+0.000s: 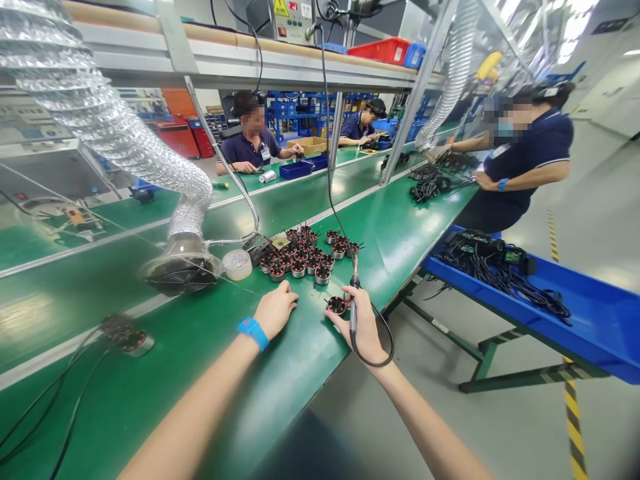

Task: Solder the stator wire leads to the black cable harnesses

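My right hand (369, 328) is wrapped round a soldering iron (354, 310), its tip pointing away from me and its cord looping by my wrist. Thumb and fingertips of the same hand also reach round a small round motor (336, 305) with copper windings and dark wire ends. To the left, my left hand (276, 310) is closed over the green bench, fingers curled together; what they hold, if anything, is hidden. Just beyond both hands stands a cluster of similar motors (299, 268), close together. A pale round tub (237, 265) sits left of them.
A fume duct hood (185, 267) rests at the left. Nearby lies another motor with cables (135, 341). A blue tray (590, 313) of black cables stands at the right, below bench height. Co-workers sit opposite; another person (525, 147) stands farther along the bench (400, 233).
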The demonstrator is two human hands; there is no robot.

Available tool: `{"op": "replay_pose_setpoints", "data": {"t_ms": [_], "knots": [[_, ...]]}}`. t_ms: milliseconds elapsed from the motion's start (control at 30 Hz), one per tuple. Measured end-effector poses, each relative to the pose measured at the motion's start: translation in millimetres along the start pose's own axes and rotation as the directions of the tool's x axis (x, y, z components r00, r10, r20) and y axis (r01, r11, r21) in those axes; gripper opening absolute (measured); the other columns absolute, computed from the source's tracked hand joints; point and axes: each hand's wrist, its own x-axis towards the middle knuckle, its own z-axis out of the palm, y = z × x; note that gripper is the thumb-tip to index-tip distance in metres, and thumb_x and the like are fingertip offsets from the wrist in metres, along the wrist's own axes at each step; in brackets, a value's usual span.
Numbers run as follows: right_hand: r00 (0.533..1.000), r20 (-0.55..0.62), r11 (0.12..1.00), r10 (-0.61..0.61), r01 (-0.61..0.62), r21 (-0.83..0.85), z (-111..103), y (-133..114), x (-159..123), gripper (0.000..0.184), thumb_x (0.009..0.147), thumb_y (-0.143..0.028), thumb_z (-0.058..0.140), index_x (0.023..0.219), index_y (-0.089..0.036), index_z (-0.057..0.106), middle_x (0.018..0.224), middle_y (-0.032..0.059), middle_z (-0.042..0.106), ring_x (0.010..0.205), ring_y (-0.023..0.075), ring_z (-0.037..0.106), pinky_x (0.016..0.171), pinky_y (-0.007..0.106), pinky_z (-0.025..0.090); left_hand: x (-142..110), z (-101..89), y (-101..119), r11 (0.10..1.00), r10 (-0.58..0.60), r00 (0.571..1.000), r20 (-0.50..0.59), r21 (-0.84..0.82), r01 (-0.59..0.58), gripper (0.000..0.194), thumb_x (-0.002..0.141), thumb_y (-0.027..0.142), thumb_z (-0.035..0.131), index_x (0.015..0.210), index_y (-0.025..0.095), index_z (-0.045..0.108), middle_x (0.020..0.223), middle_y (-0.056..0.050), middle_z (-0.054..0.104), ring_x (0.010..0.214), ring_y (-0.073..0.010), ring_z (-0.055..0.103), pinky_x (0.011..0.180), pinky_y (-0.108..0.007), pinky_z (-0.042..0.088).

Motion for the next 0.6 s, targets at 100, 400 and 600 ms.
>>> {"op": "replay_pose_setpoints", "data": {"t_ms": [100,400,600], "knots": [[1.000,0.024,1.000,-0.005,0.005,0.015,2,-15,-15,0.062,0.076,-0.034,0.080,0.126,-0.023,0.046,0.106,0.0076,0.052,0.090,0.0244,0.058,0.084,0.044,0.054,3,3.1,-1,0.999,0.037,0.999,0.016,0.018,-0.037,0.023,0.097,0.026,0.048,0.093,0.021,0.071,0.099,-0.005,0.061,0.085,-0.0186,0.064,0.071,-0.028,0.045],[0.965,0.261,0.951,0.000,-0.081,0.300,7,-53,-47,0.058,0.084,-0.021,0.069,0.133,-0.026,0.039,0.107,0.0056,0.052,0.088,0.0194,0.061,0.087,0.041,0.055,-57,-11.2,-17,0.991,-0.119,0.991,0.059,0.067,0.115,0.022,0.098,0.021,0.040,0.097,0.016,0.062,0.096,-0.009,0.065,0.077,-0.0210,0.065,0.070,-0.032,0.047],[0.911,0.400,0.883,-0.104,-0.101,0.458,41,-89,-58,0.059,0.086,-0.015,0.063,0.137,-0.028,0.037,0.120,0.0084,0.047,0.092,0.0173,0.062,0.086,0.038,0.058,-143,-45.1,-43,0.800,-0.468,0.880,-0.083,-0.462,0.382,0.021,0.095,0.031,0.050,0.100,0.020,0.067,0.102,-0.006,0.069,0.090,-0.0202,0.064,0.080,-0.031,0.047]]}}
